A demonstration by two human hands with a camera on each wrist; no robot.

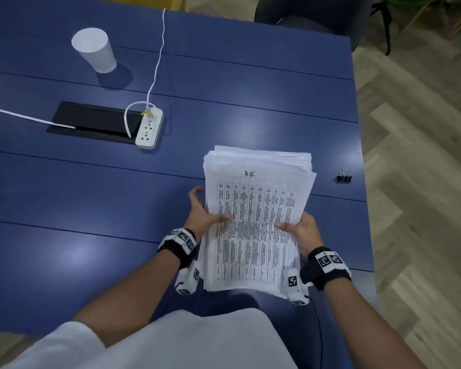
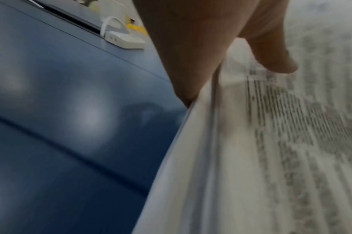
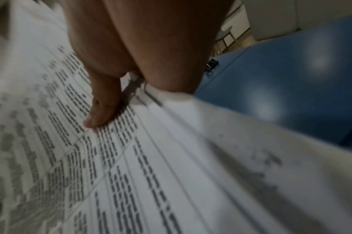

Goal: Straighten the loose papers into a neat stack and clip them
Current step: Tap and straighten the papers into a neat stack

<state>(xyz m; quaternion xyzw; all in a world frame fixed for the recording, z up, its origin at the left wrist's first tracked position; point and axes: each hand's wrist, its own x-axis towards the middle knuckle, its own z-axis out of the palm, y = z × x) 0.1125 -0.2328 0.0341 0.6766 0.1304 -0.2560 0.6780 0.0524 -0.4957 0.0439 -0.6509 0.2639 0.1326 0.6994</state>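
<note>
A thick pile of printed papers (image 1: 256,209) with a table of text on the top sheet is held above the blue table (image 1: 91,209), its far edges fanned and uneven. My left hand (image 1: 205,211) grips the pile's left side, thumb on the top sheet (image 2: 275,60). My right hand (image 1: 301,227) grips the right side, thumb pressing the print (image 3: 101,114). The fingers beneath the pile are hidden. A black binder clip (image 1: 344,177) lies on the table to the right of the papers, near the table's right edge; it shows small in the right wrist view as the binder clip (image 3: 212,64).
A white paper cup (image 1: 95,50) stands at the far left. A white power strip (image 1: 149,127) with its cable (image 1: 159,54) lies beside a black cable hatch (image 1: 91,121). The table's right edge (image 1: 362,155) borders wooden flooring. A dark chair (image 1: 304,14) stands at the far side.
</note>
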